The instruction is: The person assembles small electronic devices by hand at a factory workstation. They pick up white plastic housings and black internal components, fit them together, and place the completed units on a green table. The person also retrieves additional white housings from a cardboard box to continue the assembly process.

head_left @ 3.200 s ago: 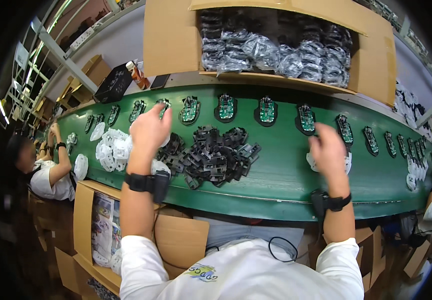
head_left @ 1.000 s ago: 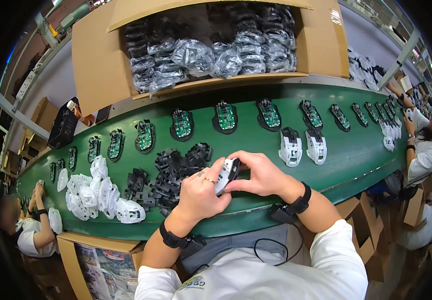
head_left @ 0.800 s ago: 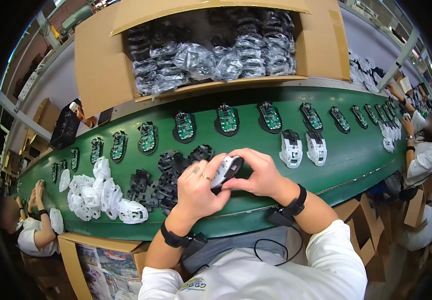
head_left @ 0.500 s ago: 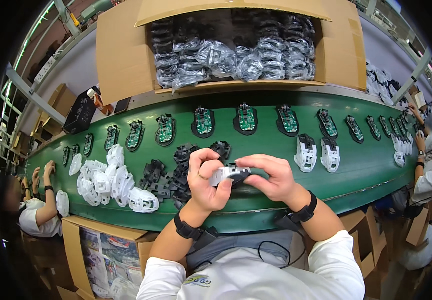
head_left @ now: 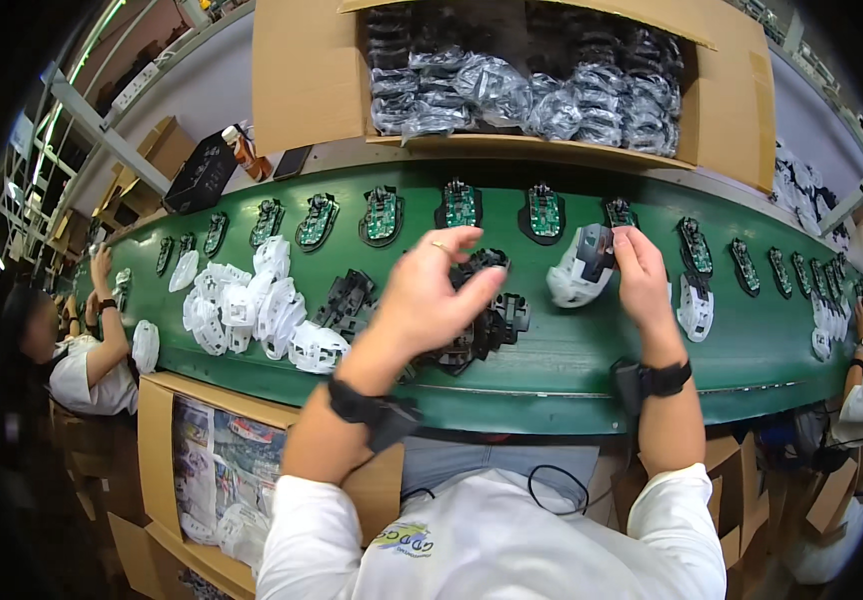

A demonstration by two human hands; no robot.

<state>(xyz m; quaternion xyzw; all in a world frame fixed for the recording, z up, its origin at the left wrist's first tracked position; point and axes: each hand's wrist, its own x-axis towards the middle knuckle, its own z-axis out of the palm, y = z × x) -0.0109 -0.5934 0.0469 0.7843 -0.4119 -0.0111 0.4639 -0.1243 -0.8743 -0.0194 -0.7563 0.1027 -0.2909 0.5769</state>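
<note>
Between the thumb and fingers of my right hand [head_left: 644, 275] is a white mouse shell [head_left: 574, 278] with a dark piece on its upper side, held tilted over the belt. It partly covers a mouse base with a green circuit board [head_left: 620, 212] behind it. My left hand [head_left: 430, 292] is open, thumb and fingers apart, above a heap of black plastic parts [head_left: 505, 320]. The hand hides some of that heap, and nothing shows in its grasp. Left of it lie more black parts [head_left: 347, 296] and a pile of white shells [head_left: 237, 310].
Black mouse bases with circuit boards [head_left: 382, 215] line the green belt [head_left: 562, 350]. Another white shell [head_left: 695, 308] lies to the right. Behind stands a carton [head_left: 732, 110] of bagged parts; a second carton [head_left: 159, 440] is below the front edge. Co-workers sit on both sides.
My hands have parted. The right has carried the white shell with its dark piece rightward and away from me; the left has let go and opened over the black parts. The view has shifted.
</note>
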